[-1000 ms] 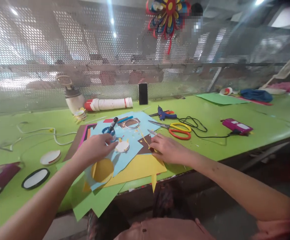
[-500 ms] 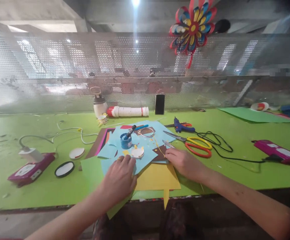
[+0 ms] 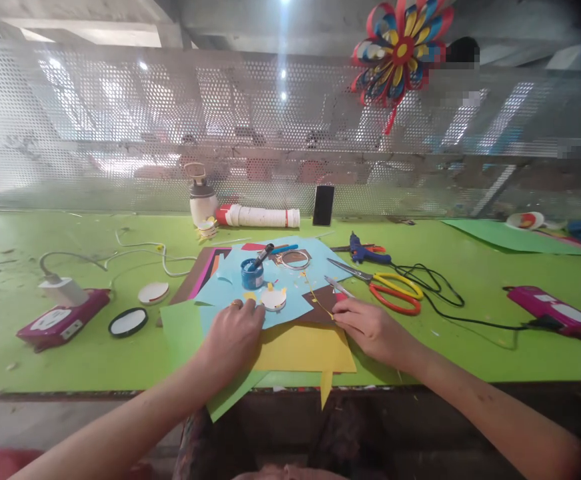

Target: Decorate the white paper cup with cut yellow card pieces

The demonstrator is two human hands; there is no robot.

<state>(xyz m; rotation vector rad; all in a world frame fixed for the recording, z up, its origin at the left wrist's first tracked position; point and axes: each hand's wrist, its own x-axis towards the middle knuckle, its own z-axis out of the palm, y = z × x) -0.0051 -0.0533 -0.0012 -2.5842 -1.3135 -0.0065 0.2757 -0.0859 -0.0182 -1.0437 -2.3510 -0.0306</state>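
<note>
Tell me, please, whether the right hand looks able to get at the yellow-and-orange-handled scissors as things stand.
Probably yes: the scissors lie just beyond the right hand, and nothing visible blocks the way to their handles, though the hand may be holding a pointed metal tool.

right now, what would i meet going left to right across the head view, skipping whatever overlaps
Left magenta power strip → black-rimmed disc → left hand → white disc → right hand → right magenta power strip.
</note>
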